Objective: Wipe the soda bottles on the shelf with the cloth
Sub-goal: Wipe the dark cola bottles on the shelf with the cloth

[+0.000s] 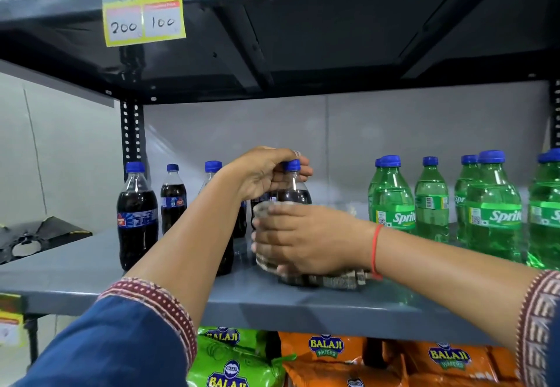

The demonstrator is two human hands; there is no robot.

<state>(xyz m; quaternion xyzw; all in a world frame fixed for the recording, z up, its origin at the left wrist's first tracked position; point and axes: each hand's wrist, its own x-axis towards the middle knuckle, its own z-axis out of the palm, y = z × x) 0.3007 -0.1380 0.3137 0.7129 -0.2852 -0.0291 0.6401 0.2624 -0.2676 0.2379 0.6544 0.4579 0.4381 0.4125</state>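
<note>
A dark cola bottle (293,193) with a blue cap stands on the grey shelf (272,298). My left hand (263,174) grips its neck just under the cap. My right hand (306,239) presses a grey checked cloth (336,280) around the bottle's lower body, hiding the label. More cola bottles (137,216) stand to the left, one partly behind my left forearm. Several green Sprite bottles (494,207) stand to the right.
The upper shelf (303,38) hangs low overhead with a yellow price tag (144,10). A slotted upright post (131,135) is at the back left. Balaji wafer bags (327,353) fill the shelf below. A dark object (36,238) lies at the left.
</note>
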